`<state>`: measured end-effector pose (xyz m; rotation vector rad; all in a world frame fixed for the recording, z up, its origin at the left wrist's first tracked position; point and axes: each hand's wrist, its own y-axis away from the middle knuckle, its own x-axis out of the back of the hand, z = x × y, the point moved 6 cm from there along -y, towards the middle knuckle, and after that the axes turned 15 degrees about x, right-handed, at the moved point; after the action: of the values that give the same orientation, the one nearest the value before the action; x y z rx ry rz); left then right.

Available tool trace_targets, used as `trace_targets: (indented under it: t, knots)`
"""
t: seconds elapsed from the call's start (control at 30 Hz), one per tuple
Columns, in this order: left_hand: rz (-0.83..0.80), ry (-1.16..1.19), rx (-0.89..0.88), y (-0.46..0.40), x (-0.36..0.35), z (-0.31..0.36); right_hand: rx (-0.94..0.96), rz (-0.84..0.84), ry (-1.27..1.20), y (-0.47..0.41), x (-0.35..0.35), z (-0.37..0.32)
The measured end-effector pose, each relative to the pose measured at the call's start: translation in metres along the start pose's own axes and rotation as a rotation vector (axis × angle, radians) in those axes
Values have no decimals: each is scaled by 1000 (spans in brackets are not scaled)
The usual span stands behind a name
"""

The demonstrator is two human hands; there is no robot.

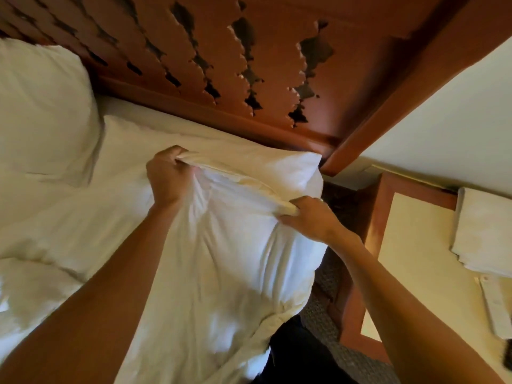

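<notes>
Reddish-brown carved wooden headboard (221, 65) with dark scalloped cut-outs fills the back of my head view, and the white-sheeted bed (124, 139) lies below it. At the bed's right side, close under the headboard, rests the plump white fabric pillow (235, 267), soft, puffy and deeply creased. The left hand (166, 176) and right hand (307, 217) are each clamped on the bunched cream hem (238, 180) along its far side, fingers curled round the cloth, which stretches in a taut ridge between them.

I judge the smooth cloth the main risk: an uneven pull could slip the hem from one grip and leave it twisted. The pillow's right flank overhangs the mattress edge, so a hard tug might tip it towards the dark patterned carpet (324, 309).

A second rounded white pillow (41, 106) lies well to the left. On the right, the wood-framed cream tabletop (415, 259) carries a folded white towel (484, 231) and a slim white remote (496, 309); a swinging right elbow could sweep them.
</notes>
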<state>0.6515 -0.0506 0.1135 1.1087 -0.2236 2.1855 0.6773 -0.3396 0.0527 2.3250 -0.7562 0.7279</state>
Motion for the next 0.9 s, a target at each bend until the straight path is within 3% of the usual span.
trace_targets:
  t: [0.1,0.17,0.23,0.3,0.4,0.47,0.53,0.6,0.67,0.8,0.9]
  knots:
    - [24,30,-93,-23,-1,19,-50,458,54,-18,40,7]
    - [-16,117,-75,-40,-10,22,-82,624,122,-38,51,14]
    - [-192,128,-64,-55,-31,23,-189,518,95,-69,45,30]
    - [-333,-21,-162,-55,-53,21,-287,357,-80,-93,32,52]
    - [-288,-363,-334,-55,-77,9,-318,237,-242,-102,12,78]
    - [-290,-380,-205,-59,-86,-5,-361,127,-51,-96,0,101]
    - [-407,-138,106,-61,-97,-20,-326,49,36,-92,1,105]
    - [-390,104,347,-68,-107,-32,-201,65,-61,-87,18,101]
    - [-275,297,507,-88,-101,-41,-59,189,-34,-71,54,97]
    - [-196,216,366,-141,-94,-29,65,521,193,-34,107,89]
    - [-178,253,369,-158,-89,-23,109,622,364,-57,89,87]
